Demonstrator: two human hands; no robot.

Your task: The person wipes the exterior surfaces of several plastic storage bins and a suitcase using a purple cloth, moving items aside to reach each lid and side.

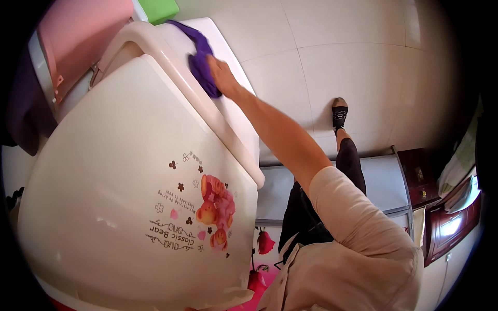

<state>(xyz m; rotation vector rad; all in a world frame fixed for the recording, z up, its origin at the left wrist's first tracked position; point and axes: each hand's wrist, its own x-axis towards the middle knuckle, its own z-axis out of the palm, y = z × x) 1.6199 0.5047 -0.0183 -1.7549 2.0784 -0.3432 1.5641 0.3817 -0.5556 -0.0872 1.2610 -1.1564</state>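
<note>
My right hand (223, 78) reaches out at the upper middle, its fingers bunched on a purple cloth (201, 70). The cloth is pressed to the white surface beyond a raised, rounded rim, and one end of it trails off toward the far left. That surface is part of a large cream plastic piece of furniture (114, 155), whose near panel is printed with pink bears, small flowers and lettering. My right arm stretches past the panel's right edge. My left hand is not in view.
A pink plastic panel (85, 36) and a green box (158, 10) stand at the far left. Pale floor tiles (353, 67) lie to the right, with my foot on them. Beside my legs is a grey-blue flat panel (381, 179); dark red wooden furniture (420, 176) stands further right.
</note>
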